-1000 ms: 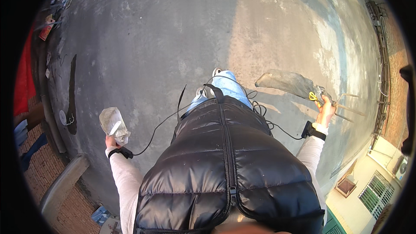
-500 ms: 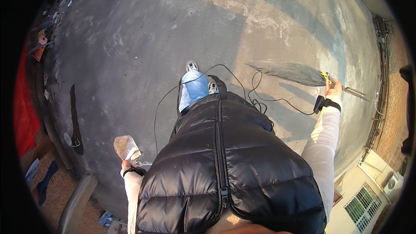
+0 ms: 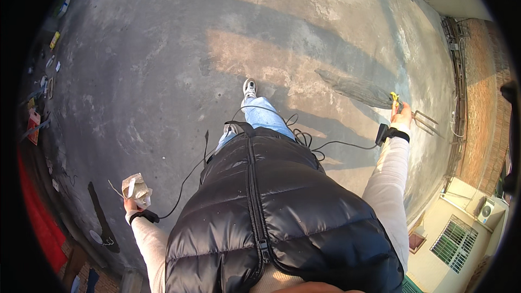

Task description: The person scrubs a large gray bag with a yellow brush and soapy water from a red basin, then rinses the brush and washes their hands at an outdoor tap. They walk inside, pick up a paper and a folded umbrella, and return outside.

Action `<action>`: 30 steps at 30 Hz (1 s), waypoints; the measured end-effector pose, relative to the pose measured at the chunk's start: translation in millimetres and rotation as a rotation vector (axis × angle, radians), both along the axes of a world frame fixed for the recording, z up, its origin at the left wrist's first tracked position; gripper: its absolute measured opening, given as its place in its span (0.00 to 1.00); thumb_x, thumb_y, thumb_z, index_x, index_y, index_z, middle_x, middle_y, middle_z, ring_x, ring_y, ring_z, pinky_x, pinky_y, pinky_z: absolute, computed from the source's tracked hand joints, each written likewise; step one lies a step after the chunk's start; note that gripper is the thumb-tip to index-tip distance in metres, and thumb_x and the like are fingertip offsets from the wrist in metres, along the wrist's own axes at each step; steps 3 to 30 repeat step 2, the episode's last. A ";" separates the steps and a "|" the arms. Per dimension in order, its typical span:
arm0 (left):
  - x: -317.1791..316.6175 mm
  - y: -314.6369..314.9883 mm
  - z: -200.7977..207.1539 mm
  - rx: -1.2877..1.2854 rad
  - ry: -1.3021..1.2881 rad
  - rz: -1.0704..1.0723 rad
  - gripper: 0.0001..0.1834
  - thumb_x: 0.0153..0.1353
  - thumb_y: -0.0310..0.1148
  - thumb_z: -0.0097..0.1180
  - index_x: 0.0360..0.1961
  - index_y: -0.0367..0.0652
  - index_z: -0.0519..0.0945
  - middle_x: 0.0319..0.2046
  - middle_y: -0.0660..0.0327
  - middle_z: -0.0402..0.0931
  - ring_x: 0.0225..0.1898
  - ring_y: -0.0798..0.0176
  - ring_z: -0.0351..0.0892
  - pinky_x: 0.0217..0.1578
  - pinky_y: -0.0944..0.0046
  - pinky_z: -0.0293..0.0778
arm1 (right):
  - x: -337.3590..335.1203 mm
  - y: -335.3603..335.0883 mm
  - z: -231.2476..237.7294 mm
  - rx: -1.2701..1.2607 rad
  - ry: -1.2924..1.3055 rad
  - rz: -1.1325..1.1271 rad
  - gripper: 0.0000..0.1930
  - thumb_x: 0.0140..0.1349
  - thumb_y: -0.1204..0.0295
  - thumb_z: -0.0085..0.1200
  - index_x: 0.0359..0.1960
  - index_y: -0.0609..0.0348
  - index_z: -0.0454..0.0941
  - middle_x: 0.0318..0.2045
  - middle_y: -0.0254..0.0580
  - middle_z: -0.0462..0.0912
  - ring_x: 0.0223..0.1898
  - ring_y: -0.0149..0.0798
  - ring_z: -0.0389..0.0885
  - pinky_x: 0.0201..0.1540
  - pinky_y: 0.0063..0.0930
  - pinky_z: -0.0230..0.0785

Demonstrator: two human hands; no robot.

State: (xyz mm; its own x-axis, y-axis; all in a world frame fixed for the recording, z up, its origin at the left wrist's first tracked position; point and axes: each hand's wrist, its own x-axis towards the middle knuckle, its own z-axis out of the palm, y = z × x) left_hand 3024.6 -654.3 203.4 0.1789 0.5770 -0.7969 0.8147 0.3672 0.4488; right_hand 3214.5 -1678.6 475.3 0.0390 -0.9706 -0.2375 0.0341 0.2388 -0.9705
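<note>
Low on the left, my left hand is closed on a crumpled whitish-brown wrapper, and a thin pale strip sticks out beside it. Off to the right, my right hand grips the yellow end of a long, limp, dark grey bag, which trails away from me above the ground. Past the same hand extends a two-pronged metal tool that looks like tongs. My fingers partly hide where the bag and the tool meet. Both wrists wear black straps.
A black cable runs from my right wrist past my legs to the left wrist. Litter lies along the left edge of the concrete ground, near a red sheet. Pipes line a brick wall on the right.
My feet have swapped in a step forward. The left hand has moved outward, and the wrapper has turned. The bag and metal tool still hang from my right hand, which sits slightly further left in view.
</note>
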 end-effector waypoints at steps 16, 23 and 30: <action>94.6 -0.5 7.8 -0.097 -0.169 0.075 0.27 0.60 0.35 0.51 0.62 0.51 0.64 0.51 0.52 0.73 0.46 0.44 0.79 0.34 0.42 0.80 | 63.5 -2.4 5.2 0.017 0.082 0.136 0.28 0.54 0.76 0.59 0.54 0.60 0.58 0.47 0.52 0.68 0.36 0.43 0.76 0.31 0.33 0.82; 94.6 -0.5 7.8 -0.097 -0.169 0.075 0.27 0.60 0.35 0.51 0.62 0.51 0.64 0.51 0.52 0.73 0.46 0.44 0.79 0.34 0.42 0.80 | 63.5 -2.4 5.2 0.017 0.082 0.136 0.28 0.54 0.76 0.59 0.54 0.60 0.58 0.47 0.52 0.68 0.36 0.43 0.76 0.31 0.33 0.82; 94.6 -0.5 7.8 -0.097 -0.169 0.075 0.27 0.60 0.35 0.51 0.62 0.51 0.64 0.51 0.52 0.73 0.46 0.44 0.79 0.34 0.42 0.80 | 63.5 -2.4 5.2 0.017 0.082 0.136 0.28 0.54 0.76 0.59 0.54 0.60 0.58 0.47 0.52 0.68 0.36 0.43 0.76 0.31 0.33 0.82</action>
